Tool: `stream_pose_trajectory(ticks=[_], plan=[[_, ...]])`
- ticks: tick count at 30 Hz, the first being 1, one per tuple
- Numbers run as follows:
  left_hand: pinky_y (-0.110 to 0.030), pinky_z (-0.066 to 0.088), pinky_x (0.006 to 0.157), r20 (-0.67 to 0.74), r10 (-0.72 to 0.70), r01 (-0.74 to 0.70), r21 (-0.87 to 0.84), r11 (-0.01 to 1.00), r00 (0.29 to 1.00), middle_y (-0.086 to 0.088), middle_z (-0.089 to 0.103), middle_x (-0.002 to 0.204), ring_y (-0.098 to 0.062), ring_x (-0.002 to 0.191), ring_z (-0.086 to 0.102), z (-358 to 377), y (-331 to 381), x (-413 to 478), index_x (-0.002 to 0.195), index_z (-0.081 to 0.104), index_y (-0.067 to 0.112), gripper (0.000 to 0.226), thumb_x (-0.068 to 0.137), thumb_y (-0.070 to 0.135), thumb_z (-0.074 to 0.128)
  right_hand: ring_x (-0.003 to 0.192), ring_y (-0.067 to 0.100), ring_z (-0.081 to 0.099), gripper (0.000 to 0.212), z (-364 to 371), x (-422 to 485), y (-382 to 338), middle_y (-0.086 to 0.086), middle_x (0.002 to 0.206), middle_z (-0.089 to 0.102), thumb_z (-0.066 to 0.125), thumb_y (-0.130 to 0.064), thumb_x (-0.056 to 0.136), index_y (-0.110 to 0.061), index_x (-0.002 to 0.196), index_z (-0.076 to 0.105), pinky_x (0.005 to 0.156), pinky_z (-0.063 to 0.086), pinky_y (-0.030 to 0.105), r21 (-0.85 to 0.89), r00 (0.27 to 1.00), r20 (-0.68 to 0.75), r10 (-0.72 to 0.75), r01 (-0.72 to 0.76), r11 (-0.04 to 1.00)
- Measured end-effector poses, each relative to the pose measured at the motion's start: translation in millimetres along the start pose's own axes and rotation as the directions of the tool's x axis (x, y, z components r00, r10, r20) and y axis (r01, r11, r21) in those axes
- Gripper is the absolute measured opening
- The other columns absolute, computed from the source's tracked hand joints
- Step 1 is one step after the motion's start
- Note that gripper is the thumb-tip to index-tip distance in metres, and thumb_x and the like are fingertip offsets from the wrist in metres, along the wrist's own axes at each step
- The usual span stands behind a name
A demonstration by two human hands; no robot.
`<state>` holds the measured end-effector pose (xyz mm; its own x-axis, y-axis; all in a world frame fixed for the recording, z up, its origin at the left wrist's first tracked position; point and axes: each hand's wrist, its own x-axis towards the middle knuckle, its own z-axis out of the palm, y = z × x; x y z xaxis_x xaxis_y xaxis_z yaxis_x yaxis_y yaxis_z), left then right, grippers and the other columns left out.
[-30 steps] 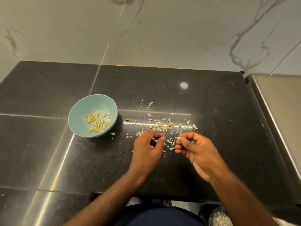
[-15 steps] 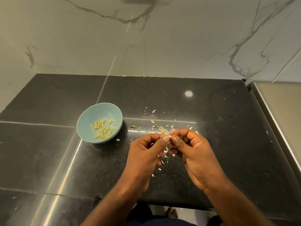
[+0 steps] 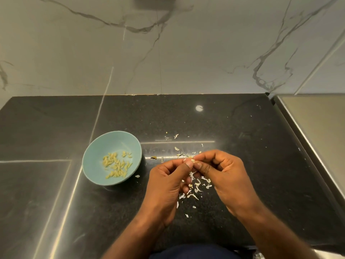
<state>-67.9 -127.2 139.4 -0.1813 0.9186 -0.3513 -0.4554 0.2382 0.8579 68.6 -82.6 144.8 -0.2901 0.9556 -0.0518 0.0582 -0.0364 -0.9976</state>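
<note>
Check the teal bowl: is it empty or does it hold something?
Not empty, but far from full: the teal bowl holds a small scatter of pale seeds on its bottom.

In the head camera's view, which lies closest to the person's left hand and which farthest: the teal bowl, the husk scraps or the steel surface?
From the left hand:
1. Husk scraps, just beneath it, to its right.
2. Teal bowl, on its left.
3. Steel surface, at the far right edge.

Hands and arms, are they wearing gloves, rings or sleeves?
No. The left hand and right hand are bare, with no gloves, rings or watch showing, and short nails. The left forearm and right forearm show no sleeves. Only dark blue clothing shows at the bottom edge.
</note>
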Motion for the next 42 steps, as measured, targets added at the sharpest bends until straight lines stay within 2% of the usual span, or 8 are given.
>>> stream_pose_trajectory(ticks=[9,14,17,22,25,28,37,42], plan=[[-0.017,0.038,0.044,-0.044,0.0,0.003,0.064,0.998,0.999,-0.002,0.06,0.061,-0.007,0.052,0.049,-4,3,5,0.083,0.07,0.003,0.009,0.09,0.002,0.064,0.076,0.019,0.073,0.019,2,2,0,0.004,0.085,0.077,0.074,-0.02,0.074,-0.014,0.092,0.075,0.071,0.059,0.026,-0.03,0.999,0.047,-0.007,0.008,1.0],[-0.017,0.04,0.045,-0.06,0.057,-0.041,0.243,0.969,0.997,0.001,0.058,0.056,-0.005,0.048,0.049,0,2,5,0.084,0.068,0.005,0.008,0.091,0.004,0.064,0.078,0.012,0.072,0.013,-6,2,7,-0.003,0.085,0.077,0.076,-0.009,0.082,-0.017,0.093,0.076,0.071,0.057,0.023,-0.093,0.997,0.072,0.015,-0.009,0.996],[-0.018,0.041,0.046,-0.076,0.095,-0.062,0.355,0.933,0.993,-0.001,0.058,0.058,-0.006,0.05,0.049,1,0,4,0.083,0.069,0.008,0.009,0.091,0.007,0.066,0.078,0.01,0.071,0.012,-8,0,14,-0.005,0.083,0.076,0.076,-0.012,0.083,-0.022,0.091,0.076,0.074,0.059,0.027,-0.116,0.998,0.052,0.037,-0.031,0.993],[-0.018,0.04,0.045,-0.079,0.114,-0.072,0.404,0.912,0.99,0.006,0.056,0.052,-0.006,0.047,0.047,4,0,5,0.082,0.069,0.008,0.01,0.092,0.008,0.065,0.075,0.02,0.071,0.019,-5,1,18,0.008,0.081,0.074,0.071,-0.021,0.079,-0.01,0.096,0.072,0.071,0.058,0.029,0.117,0.987,0.087,0.135,-0.145,0.982],[-0.018,0.041,0.045,-0.082,0.129,-0.086,0.402,0.912,0.988,0.004,0.056,0.053,-0.005,0.047,0.047,5,1,4,0.081,0.068,0.007,0.012,0.093,0.01,0.064,0.073,0.019,0.068,0.018,-3,3,18,0.009,0.079,0.071,0.065,-0.012,0.086,-0.001,0.1,0.068,0.066,0.056,0.027,0.313,0.967,0.139,0.213,-0.247,0.917],[-0.016,0.041,0.047,-0.102,0.164,-0.109,0.412,0.904,0.981,0.006,0.057,0.054,-0.004,0.047,0.049,3,3,3,0.08,0.067,0.009,0.014,0.093,0.008,0.062,0.071,0.018,0.065,0.024,0,6,17,0.011,0.079,0.069,0.064,-0.016,0.081,-0.001,0.099,0.066,0.064,0.055,0.026,0.46,0.952,0.165,0.256,-0.304,0.834],[-0.018,0.041,0.048,-0.141,0.237,-0.123,0.551,0.825,0.961,0.003,0.06,0.054,-0.003,0.044,0.05,-15,7,13,0.076,0.068,0.01,0.017,0.092,0.013,0.061,0.073,0.018,0.064,0.016,4,13,13,0.009,0.081,0.067,0.061,-0.012,0.084,-0.004,0.098,0.065,0.066,0.056,0.028,0.546,0.979,0.109,0.171,-0.203,0.813],[-0.019,0.045,0.048,0.012,0.24,-0.202,0.58,0.789,0.971,0.004,0.069,0.06,-0.006,0.046,0.056,-9,8,12,0.088,0.077,0.016,0.013,0.093,0.021,0.067,0.076,0.019,0.068,0.023,1,11,16,0.01,0.082,0.071,0.066,-0.015,0.08,-0.005,0.101,0.069,0.069,0.057,0.028,0.389,0.99,0.038,0.139,-0.143,0.91]])
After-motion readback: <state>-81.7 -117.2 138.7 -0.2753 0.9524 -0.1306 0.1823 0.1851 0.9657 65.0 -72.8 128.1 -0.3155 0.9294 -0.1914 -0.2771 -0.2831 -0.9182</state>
